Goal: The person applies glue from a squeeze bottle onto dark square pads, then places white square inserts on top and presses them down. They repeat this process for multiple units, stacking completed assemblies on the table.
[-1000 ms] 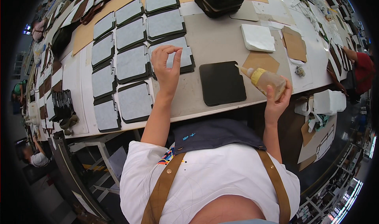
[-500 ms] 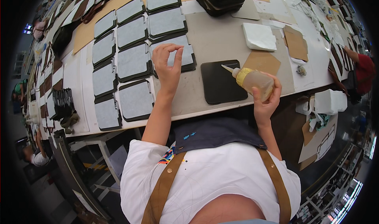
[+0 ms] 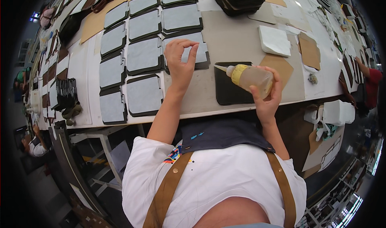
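Observation:
My right hand is wrapped round a clear squeeze bottle with a yellow band and a thin pale nozzle. The bottle is tipped with its nozzle toward the left, above a black rectangular panel that it partly hides. My left hand hovers over the right side of the stacked pieces, its thumb and forefinger pinched together at the tips. Whether anything is between those fingertips cannot be made out. Beneath it lies a grey-faced, black-edged piece, partly covered by the hand.
Rows of grey-faced piece stacks cover the table's left half. A dark stack stands at the back, with a white folded pad and brown cardboard to the right. Another person's arm reaches in at the far right.
The bottle has moved left over the black panel, its nozzle now by the panel's upper left corner. The left hand keeps its pinch. The whole view has shifted slightly.

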### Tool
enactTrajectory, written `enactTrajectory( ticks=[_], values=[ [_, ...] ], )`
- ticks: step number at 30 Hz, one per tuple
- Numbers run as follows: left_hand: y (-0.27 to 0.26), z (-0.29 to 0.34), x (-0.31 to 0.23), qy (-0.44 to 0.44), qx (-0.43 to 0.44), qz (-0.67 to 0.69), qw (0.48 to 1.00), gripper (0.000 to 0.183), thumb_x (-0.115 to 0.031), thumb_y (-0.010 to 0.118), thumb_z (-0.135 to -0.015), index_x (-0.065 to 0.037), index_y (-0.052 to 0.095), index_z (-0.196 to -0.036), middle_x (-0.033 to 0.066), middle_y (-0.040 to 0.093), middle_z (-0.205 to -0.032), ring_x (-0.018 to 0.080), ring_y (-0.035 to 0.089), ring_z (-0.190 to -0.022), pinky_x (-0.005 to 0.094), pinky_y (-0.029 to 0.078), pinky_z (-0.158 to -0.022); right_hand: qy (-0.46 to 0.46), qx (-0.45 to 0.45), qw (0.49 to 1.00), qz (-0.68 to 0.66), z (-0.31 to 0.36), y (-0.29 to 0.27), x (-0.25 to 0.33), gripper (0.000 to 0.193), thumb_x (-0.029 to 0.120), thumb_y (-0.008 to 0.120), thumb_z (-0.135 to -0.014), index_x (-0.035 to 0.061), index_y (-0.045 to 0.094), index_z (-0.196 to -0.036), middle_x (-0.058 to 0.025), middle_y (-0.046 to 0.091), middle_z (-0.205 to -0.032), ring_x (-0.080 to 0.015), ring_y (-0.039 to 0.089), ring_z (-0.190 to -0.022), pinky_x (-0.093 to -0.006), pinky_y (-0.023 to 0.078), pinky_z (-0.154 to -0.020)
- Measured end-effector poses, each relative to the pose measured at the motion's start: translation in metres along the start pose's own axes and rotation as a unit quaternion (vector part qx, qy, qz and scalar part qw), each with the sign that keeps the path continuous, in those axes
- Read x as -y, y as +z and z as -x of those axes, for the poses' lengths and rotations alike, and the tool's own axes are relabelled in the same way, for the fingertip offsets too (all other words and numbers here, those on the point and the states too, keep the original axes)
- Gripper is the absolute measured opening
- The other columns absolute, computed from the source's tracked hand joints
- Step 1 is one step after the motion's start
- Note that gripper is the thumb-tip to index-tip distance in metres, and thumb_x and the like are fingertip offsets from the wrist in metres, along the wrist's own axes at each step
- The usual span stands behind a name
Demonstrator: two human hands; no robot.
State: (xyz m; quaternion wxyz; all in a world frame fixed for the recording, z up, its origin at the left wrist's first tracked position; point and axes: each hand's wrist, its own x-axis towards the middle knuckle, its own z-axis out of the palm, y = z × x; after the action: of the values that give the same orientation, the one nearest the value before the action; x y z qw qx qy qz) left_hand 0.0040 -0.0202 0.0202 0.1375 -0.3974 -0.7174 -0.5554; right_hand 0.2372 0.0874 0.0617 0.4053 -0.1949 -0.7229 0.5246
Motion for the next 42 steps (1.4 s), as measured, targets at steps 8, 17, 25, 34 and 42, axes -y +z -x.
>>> enactTrajectory(
  ticks=[8, 17, 25, 34, 42],
  values=[
    [0.001, 0.0, 0.002, 0.002, -0.005, 0.005, 1.0, 0.007, -0.014, 0.074, -0.086, -0.011, 0.07, -0.09, 0.0007, 0.066, -0.096, 0.0217, 0.056, -0.099, 0.0367, 0.036, -0.094, 0.082, 0.092, 0.991, -0.061, -0.042, -0.029, -0.009, 0.066, 0.01, 0.076, -0.087, 0.0049, 0.043, -0.144, -0.0133, 0.059, -0.129, -0.0214, 0.055, -0.124, -0.0342, 0.047, -0.103],
    [-0.002, -0.001, 0.0, 0.016, -0.006, -0.019, 1.0, 0.005, -0.012, 0.072, -0.088, -0.009, 0.07, -0.091, 0.0016, 0.067, -0.096, 0.0205, 0.057, -0.097, 0.034, 0.039, -0.092, 0.075, 0.121, 0.989, -0.035, -0.051, -0.031, -0.016, 0.064, 0.01, 0.077, -0.086, 0.005, 0.046, -0.143, -0.0089, 0.055, -0.133, -0.0171, 0.055, -0.12, -0.0313, 0.045, -0.102],
    [0.001, 0.0, 0.003, 0.008, -0.006, -0.006, 1.0, 0.007, -0.014, 0.075, -0.085, -0.011, 0.069, -0.089, 0.0003, 0.066, -0.095, 0.0218, 0.056, -0.099, 0.0373, 0.037, -0.093, 0.081, 0.148, 0.985, -0.028, -0.049, -0.041, -0.01, 0.061, 0.01, 0.078, -0.085, 0.0045, 0.051, -0.14, -0.0057, 0.055, -0.131, -0.0148, 0.053, -0.12, -0.029, 0.043, -0.102],
    [-0.001, -0.001, 0.001, 0.016, 0.001, -0.016, 1.0, 0.005, -0.01, 0.072, -0.088, -0.008, 0.071, -0.091, 0.0025, 0.067, -0.096, 0.0207, 0.058, -0.097, 0.0335, 0.041, -0.092, 0.124, 0.192, 0.971, -0.075, -0.033, -0.049, -0.003, 0.064, 0.014, 0.08, -0.082, 0.0033, 0.051, -0.138, -0.0092, 0.06, -0.124, -0.018, 0.057, -0.116, -0.0321, 0.043, -0.102],
    [0.0, -0.001, 0.001, 0.009, 0.003, -0.012, 1.0, 0.005, -0.011, 0.072, -0.089, -0.007, 0.07, -0.092, 0.0035, 0.067, -0.096, 0.0209, 0.058, -0.099, 0.0337, 0.042, -0.093, 0.176, 0.092, 0.944, -0.262, -0.025, -0.072, -0.015, 0.072, 0.035, 0.076, -0.088, 0.0037, 0.042, -0.143, -0.0143, 0.059, -0.132, -0.0252, 0.057, -0.125, -0.0383, 0.044, -0.108]
  ],
)
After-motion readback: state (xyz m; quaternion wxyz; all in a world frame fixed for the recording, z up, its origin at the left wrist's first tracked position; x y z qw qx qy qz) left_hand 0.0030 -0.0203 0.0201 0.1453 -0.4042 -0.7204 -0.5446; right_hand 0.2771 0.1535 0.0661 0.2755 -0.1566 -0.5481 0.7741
